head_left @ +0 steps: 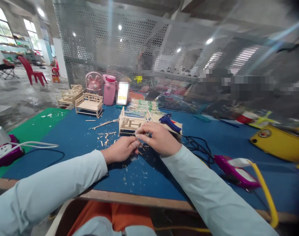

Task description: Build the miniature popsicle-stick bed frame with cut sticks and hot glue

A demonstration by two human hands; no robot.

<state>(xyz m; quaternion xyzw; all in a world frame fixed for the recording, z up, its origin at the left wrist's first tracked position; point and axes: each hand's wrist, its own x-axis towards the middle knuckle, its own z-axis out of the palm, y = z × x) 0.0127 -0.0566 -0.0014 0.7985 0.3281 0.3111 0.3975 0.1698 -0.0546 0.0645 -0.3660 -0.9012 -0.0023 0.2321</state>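
My left hand (121,149) and my right hand (160,138) meet over the blue tabletop, fingertips pinched close together. Whatever lies between the fingers is too small to make out. Just behind them stands a small wooden-stick frame (129,123), partly covered by my right hand. A blue glue gun (170,122) rests to the right of that frame. Loose stick pieces (106,142) are scattered left of my hands, with longer sticks (103,124) behind them.
Finished-looking stick models (89,105) stand at the back left, near a pink bottle (110,91) and a lit phone (122,93). Purple power strips (237,173) lie right and far left. Black cable (200,149) coils by my right forearm. A yellow case (279,142) sits far right.
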